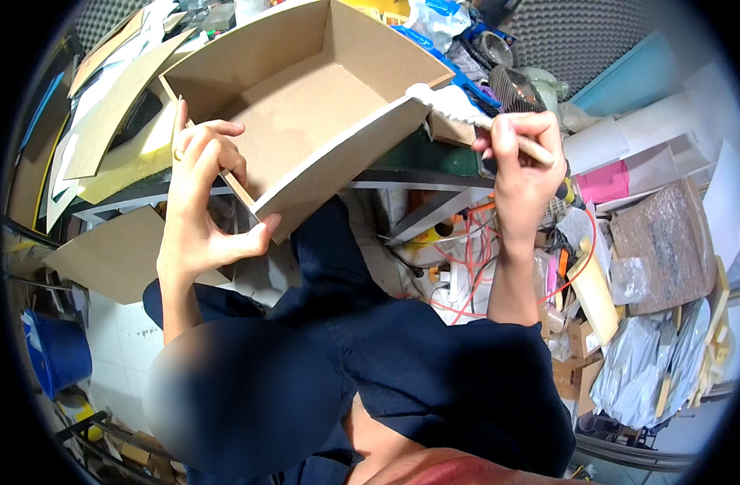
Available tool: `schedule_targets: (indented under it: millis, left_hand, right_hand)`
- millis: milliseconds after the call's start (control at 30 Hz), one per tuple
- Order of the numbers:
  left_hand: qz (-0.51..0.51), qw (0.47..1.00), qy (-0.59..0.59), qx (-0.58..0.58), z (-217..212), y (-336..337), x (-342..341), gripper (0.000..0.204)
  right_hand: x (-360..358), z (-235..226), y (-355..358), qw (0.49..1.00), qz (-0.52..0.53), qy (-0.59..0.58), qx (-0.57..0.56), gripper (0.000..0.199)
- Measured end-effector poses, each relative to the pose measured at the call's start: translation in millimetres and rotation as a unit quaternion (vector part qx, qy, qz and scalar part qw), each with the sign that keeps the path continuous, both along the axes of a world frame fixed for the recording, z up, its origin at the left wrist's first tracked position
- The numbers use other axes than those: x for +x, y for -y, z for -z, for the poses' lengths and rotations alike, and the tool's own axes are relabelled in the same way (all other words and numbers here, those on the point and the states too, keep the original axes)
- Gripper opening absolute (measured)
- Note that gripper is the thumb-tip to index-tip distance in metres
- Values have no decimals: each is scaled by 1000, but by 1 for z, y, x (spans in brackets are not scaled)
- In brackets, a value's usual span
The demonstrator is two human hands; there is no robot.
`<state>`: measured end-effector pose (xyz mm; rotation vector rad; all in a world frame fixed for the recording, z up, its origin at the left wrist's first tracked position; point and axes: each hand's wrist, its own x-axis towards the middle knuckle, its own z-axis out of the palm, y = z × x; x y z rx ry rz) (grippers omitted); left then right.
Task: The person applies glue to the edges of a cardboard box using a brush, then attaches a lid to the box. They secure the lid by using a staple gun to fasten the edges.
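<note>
The open box (362,149) juts past the near edge of the surface (435,155). At its near-left corner, the left hand's (194,210) fingers grasp the wall; by its right corner, the right hand's (525,158) fingers clasp a white-headed brush (451,103) against the rim. Sheets (123,113) crowd its left; its interior offers open room.

No words, labels, numbers or signs are legible here — nothing can be read on anything.
</note>
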<state>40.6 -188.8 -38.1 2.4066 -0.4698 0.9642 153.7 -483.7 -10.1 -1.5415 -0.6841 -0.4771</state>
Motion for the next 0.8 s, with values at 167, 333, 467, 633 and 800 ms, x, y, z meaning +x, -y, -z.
schedule_targets:
  millis: [167, 333, 467, 633, 800]
  left_hand:
    - [1, 1000, 2, 3, 1, -1, 1, 41]
    - [8, 1000, 2, 6, 0, -1, 1, 40]
    - [5, 1000, -2, -8, -1, 1, 0, 39]
    - [2, 1000, -3, -5, -2, 1, 0, 38]
    - [3, 1000, 1, -2, -2, 2, 1, 37]
  right_hand:
    - [2, 0, 1, 1000, 6, 3, -7, 14]
    - [16, 2, 10, 999, 2, 5, 38, 14]
    - [13, 4, 9, 1000, -16, 14, 8, 14]
    - [8, 3, 9, 999, -49, 11, 6, 15]
    - [19, 0, 11, 1000, 5, -18, 12, 15]
